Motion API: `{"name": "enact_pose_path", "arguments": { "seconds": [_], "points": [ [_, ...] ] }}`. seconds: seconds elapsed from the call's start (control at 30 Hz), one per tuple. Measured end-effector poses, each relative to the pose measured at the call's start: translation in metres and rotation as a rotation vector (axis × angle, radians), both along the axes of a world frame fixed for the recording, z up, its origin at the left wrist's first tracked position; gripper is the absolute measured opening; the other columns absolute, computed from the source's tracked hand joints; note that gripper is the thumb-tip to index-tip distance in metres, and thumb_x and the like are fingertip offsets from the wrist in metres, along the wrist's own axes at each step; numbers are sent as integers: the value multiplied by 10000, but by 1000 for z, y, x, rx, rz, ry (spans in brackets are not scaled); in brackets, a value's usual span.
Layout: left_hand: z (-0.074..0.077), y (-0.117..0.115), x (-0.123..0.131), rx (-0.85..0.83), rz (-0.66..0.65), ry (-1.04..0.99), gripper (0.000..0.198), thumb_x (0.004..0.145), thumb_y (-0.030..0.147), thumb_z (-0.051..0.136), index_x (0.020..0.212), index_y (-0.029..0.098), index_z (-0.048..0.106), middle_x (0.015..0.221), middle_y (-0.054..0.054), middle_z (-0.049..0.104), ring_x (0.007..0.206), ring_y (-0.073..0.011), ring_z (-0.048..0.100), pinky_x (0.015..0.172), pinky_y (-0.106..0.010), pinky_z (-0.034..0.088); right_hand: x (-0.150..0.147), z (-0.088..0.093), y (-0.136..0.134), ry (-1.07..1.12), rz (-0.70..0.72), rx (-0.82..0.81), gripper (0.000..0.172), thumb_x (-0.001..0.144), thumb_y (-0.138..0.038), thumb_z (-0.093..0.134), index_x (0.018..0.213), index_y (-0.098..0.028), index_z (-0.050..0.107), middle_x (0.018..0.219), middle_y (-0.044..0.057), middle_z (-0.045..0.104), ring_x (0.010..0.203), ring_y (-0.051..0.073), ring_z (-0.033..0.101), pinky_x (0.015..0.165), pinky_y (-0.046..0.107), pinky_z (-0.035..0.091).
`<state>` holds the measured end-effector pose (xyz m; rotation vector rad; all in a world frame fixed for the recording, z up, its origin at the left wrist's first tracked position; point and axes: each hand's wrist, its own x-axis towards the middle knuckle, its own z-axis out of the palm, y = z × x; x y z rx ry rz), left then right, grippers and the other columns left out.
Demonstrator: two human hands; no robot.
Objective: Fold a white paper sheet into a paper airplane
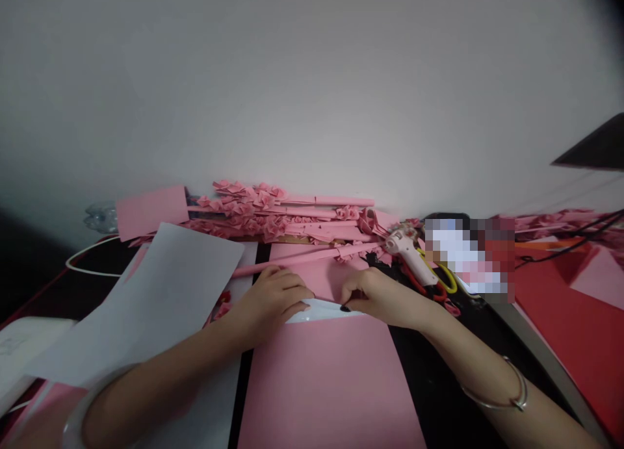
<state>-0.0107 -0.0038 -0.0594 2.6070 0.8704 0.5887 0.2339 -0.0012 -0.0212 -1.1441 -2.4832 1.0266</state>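
A large sheet of pink paper (331, 384) lies lengthwise in front of me, with a pale whitish strip (319, 312) across its far end, apparently a turned-over edge. My left hand (275, 299) is bent over the left end of this strip, fingers together and thumb hidden. At the strip's right end, my right hand (380, 296) pinches the edge between thumb and finger, a dark thumbnail showing. More pink paper (319, 277) lies just beyond both hands, and a thin pink paper stem (302, 259) crosses it.
Several pink paper flowers (244, 202) on stems lie along the wall. To the right are a white glue gun (412, 257), scissors with yellow and red handles (446, 280), a blurred phone (463, 254) and red paper (565, 319). White paper (166, 299) overlaps on the left.
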Motion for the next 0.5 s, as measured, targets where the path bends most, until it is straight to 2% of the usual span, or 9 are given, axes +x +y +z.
{"name": "enact_pose_path", "arguments": {
  "seconds": [0.23,0.37,0.5],
  "points": [
    [3,0,4,-4,9,25,171,942,268,471,986,229,632,949,6,666,910,-175,548,874,-344,303,-3,-3,-3,-36,-32,61,222,691,46,539,660,-161,615,656,-30,591,592,80,510,549,193,338],
    [6,-1,9,-6,-14,48,182,945,226,456,972,224,636,936,8,669,878,-169,547,828,-337,303,-6,-2,-7,-106,-89,111,198,705,11,538,620,-167,558,632,-33,540,572,84,452,524,210,299],
    [7,-2,12,4,-7,65,171,940,213,470,941,216,641,910,4,663,852,-165,545,808,-335,294,-1,3,-5,-121,-40,68,208,725,1,523,648,-167,618,632,-27,588,577,90,488,540,221,316]
  ]
}}
